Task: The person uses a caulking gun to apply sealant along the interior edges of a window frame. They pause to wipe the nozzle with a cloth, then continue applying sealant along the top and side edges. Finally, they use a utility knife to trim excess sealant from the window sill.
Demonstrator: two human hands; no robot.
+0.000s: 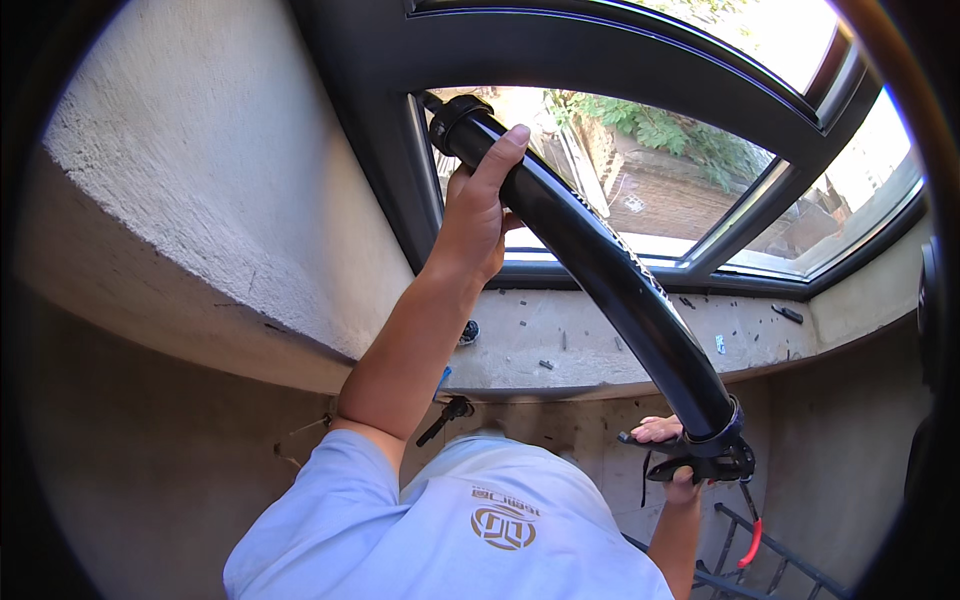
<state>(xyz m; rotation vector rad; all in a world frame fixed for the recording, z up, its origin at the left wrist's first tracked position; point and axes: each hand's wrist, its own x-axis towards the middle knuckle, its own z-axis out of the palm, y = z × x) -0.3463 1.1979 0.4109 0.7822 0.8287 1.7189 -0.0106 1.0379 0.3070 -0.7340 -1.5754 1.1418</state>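
A long black caulking gun (600,265) runs slantwise across the view. Its front cap (462,122) is at the upper left, with the tip by the left edge of the window's dark frame (365,120). Around the barrel near that cap, my left hand (482,205) is closed, thumb along the top. At the lower right, my right hand (668,445) grips the gun's handle and trigger (700,465); part of its fingers is hidden. A rod with a red end (752,543) hangs below the handle.
Beneath the window, a concrete sill (600,345) carries scattered dark scraps and a small black piece (787,313). Rough plaster wall (230,180) juts in at left. A black tool (445,420) lies below the sill. A metal ladder (775,560) stands at lower right.
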